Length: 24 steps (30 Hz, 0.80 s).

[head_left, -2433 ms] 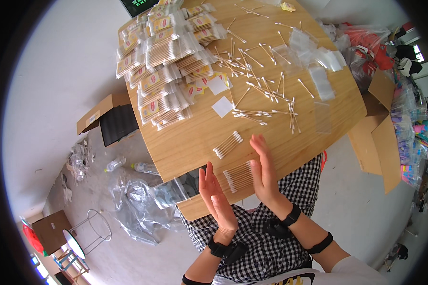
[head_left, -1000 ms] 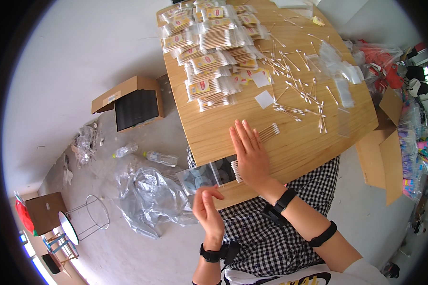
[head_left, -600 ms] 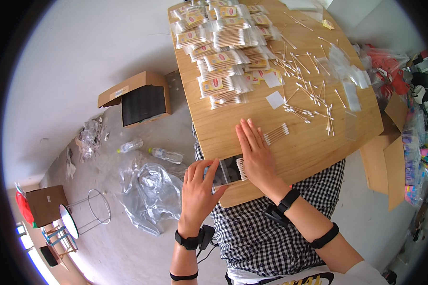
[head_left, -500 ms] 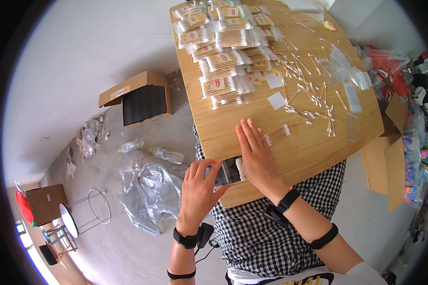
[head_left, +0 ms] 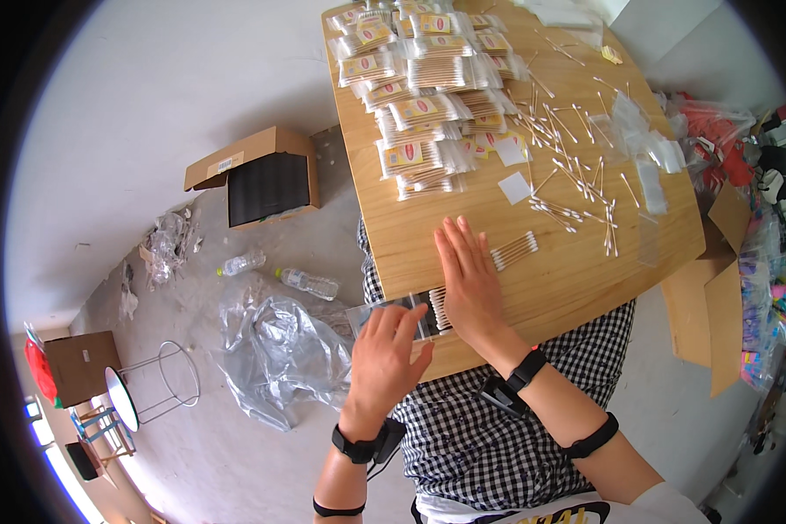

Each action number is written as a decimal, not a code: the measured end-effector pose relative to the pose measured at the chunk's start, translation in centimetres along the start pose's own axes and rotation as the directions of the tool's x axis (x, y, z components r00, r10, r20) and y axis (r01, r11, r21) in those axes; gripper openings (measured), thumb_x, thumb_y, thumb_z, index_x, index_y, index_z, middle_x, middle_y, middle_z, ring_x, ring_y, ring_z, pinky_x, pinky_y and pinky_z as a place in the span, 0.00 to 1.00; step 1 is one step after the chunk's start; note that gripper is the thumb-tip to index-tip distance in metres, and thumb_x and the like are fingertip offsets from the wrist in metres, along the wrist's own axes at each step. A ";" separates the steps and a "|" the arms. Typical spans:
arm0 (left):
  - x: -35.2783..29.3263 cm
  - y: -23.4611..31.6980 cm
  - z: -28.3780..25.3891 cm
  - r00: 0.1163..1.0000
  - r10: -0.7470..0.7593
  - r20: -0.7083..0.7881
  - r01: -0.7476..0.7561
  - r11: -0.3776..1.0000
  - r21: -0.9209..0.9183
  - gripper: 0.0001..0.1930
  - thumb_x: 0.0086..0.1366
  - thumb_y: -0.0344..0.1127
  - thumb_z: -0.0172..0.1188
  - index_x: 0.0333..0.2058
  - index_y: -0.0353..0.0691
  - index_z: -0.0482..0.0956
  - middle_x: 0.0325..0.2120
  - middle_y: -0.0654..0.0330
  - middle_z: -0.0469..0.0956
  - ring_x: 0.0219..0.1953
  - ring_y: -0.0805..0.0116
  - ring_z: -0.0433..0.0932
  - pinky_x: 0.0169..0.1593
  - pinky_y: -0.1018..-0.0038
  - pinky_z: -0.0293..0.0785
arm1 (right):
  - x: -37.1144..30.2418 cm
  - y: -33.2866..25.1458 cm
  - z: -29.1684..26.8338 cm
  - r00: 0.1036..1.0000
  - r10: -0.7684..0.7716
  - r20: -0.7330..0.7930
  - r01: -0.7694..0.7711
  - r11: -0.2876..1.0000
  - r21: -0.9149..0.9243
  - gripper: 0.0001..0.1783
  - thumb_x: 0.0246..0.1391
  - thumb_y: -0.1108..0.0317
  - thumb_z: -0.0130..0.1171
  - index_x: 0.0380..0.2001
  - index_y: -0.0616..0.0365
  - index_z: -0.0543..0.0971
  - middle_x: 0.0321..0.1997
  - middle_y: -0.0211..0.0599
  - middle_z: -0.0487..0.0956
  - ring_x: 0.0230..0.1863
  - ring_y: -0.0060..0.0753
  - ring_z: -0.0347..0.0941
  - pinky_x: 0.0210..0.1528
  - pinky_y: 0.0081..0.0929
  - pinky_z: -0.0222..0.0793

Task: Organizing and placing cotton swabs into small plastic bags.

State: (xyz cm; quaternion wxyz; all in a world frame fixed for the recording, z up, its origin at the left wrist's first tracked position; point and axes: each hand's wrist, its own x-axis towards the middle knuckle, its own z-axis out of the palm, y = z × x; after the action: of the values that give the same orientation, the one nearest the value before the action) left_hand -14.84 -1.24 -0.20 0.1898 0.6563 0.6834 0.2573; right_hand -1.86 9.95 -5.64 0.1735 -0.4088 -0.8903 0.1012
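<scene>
While right grip (head_left: 472, 293) spreads flat over wooden table (head_left: 432, 236), left grip (head_left: 388, 360) gapes; cardboard box (head_left: 262, 150) on floor (head_left: 236, 472).

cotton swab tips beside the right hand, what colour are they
The cotton swab tips are white, shown best in the head view.

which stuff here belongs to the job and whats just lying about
Likely part of the job:
- swab row under the right hand
- small swab bundle
- loose swabs
- filled swab packets
- clear bags
- white cards

Likely just lying about:
- plastic bottles
- crumpled plastic sheet
- left cardboard box
- round stool
</scene>
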 end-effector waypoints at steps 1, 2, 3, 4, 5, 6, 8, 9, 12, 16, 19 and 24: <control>-0.7 0.4 0.5 1.000 0.010 -0.023 -0.010 1.000 -0.014 0.25 0.49 0.29 0.70 0.49 0.38 0.77 0.33 0.57 0.75 0.37 0.57 0.75 0.38 0.66 0.75 | 0.0 0.0 -0.2 0.999 0.006 -0.050 -0.006 1.000 -0.003 0.31 0.57 0.77 0.47 0.66 0.63 0.61 0.71 0.46 0.61 0.74 0.45 0.52 0.74 0.44 0.49; -1.3 0.9 1.0 1.000 0.007 -0.024 -0.007 1.000 -0.015 0.25 0.49 0.29 0.70 0.49 0.38 0.77 0.33 0.57 0.75 0.37 0.57 0.75 0.38 0.66 0.75 | -0.1 0.1 -0.5 0.995 0.012 -0.100 -0.013 1.000 -0.006 0.31 0.57 0.77 0.49 0.65 0.62 0.62 0.70 0.46 0.62 0.73 0.46 0.54 0.74 0.44 0.50; -1.9 1.6 1.5 1.000 0.003 -0.029 -0.004 0.999 -0.054 0.25 0.50 0.29 0.70 0.50 0.38 0.77 0.30 0.58 0.74 0.33 0.59 0.76 0.35 0.66 0.74 | 0.0 0.0 -1.3 0.996 0.010 -0.094 -0.011 1.000 -0.007 0.31 0.57 0.77 0.49 0.65 0.62 0.62 0.70 0.46 0.62 0.73 0.46 0.54 0.74 0.44 0.50; -2.6 2.3 1.9 0.999 -0.003 -0.035 0.000 0.996 -0.090 0.25 0.52 0.30 0.69 0.51 0.39 0.77 0.26 0.60 0.74 0.28 0.60 0.76 0.31 0.66 0.74 | 0.2 -0.2 -2.4 0.989 0.013 -0.148 -0.003 0.998 0.067 0.27 0.55 0.78 0.51 0.60 0.61 0.66 0.63 0.44 0.68 0.68 0.45 0.60 0.70 0.42 0.55; -3.1 2.6 2.5 0.999 0.041 -0.025 -0.042 0.998 -0.047 0.29 0.55 0.33 0.68 0.57 0.40 0.74 0.24 0.60 0.75 0.23 0.62 0.75 0.28 0.69 0.74 | 0.2 -0.3 -3.3 0.979 0.021 -0.202 0.008 0.990 0.140 0.24 0.53 0.78 0.54 0.56 0.60 0.71 0.57 0.43 0.74 0.63 0.45 0.67 0.67 0.41 0.60; -3.5 3.0 3.2 0.999 0.037 -0.027 -0.038 0.998 -0.047 0.29 0.55 0.33 0.68 0.57 0.40 0.74 0.24 0.60 0.75 0.23 0.62 0.75 0.28 0.69 0.74 | -0.2 0.1 -4.1 0.980 0.017 -0.200 0.011 0.990 0.140 0.24 0.53 0.78 0.54 0.56 0.60 0.71 0.57 0.43 0.74 0.63 0.45 0.67 0.67 0.41 0.60; -4.2 3.8 4.2 0.998 -0.026 0.053 0.023 0.998 0.060 0.33 0.58 0.36 0.67 0.62 0.39 0.69 0.25 0.60 0.76 0.23 0.64 0.77 0.26 0.70 0.74 | -1.4 1.0 -5.3 0.997 -0.048 0.063 0.017 0.908 0.418 0.15 0.51 0.76 0.59 0.44 0.58 0.74 0.41 0.35 0.78 0.47 0.40 0.74 0.56 0.38 0.66; -4.2 3.8 4.6 0.998 -0.027 0.051 0.022 0.996 0.090 0.35 0.59 0.39 0.66 0.64 0.38 0.66 0.26 0.60 0.77 0.24 0.66 0.77 0.25 0.72 0.74 | -1.4 1.3 -5.4 0.985 -0.170 -0.019 0.165 0.915 0.368 0.12 0.46 0.76 0.62 0.36 0.56 0.75 0.32 0.29 0.78 0.39 0.36 0.74 0.49 0.34 0.67; -4.4 4.1 5.4 0.997 -0.073 0.041 0.068 0.992 0.104 0.34 0.60 0.39 0.65 0.64 0.38 0.66 0.25 0.61 0.76 0.23 0.66 0.77 0.25 0.71 0.74 | -2.4 1.5 -6.0 0.954 -0.276 0.115 0.240 0.937 0.255 0.13 0.44 0.76 0.63 0.35 0.55 0.75 0.33 0.30 0.78 0.41 0.34 0.74 0.49 0.33 0.67; -4.5 4.3 5.4 0.995 -0.083 0.046 0.078 0.991 0.111 0.34 0.60 0.40 0.65 0.64 0.38 0.66 0.25 0.62 0.76 0.23 0.66 0.77 0.25 0.72 0.74 | -2.5 1.6 -5.6 0.939 -0.326 0.111 0.297 0.929 0.218 0.09 0.44 0.74 0.60 0.31 0.56 0.74 0.29 0.30 0.76 0.38 0.33 0.73 0.46 0.32 0.66; -4.6 4.4 5.5 0.995 -0.089 0.052 0.082 0.989 0.119 0.34 0.60 0.40 0.65 0.64 0.38 0.66 0.25 0.62 0.75 0.24 0.67 0.77 0.24 0.72 0.73 | -2.2 1.5 -5.7 0.927 -0.354 0.127 0.331 0.928 0.170 0.08 0.45 0.73 0.59 0.31 0.57 0.73 0.28 0.31 0.75 0.37 0.33 0.72 0.46 0.31 0.65; -4.5 4.4 5.4 0.992 -0.105 0.071 0.094 0.985 0.141 0.34 0.61 0.40 0.64 0.64 0.35 0.65 0.27 0.62 0.75 0.25 0.67 0.77 0.24 0.71 0.74 | -1.5 1.0 -5.9 0.910 -0.350 0.221 0.317 0.933 0.169 0.10 0.44 0.73 0.61 0.32 0.57 0.74 0.30 0.31 0.77 0.39 0.35 0.73 0.48 0.31 0.65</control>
State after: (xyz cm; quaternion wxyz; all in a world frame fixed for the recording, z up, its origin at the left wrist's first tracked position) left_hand -7.74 -5.16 -2.22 0.1835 0.6424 0.7235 0.1737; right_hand 2.05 9.71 -0.88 0.1017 -0.2226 -0.9532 0.1777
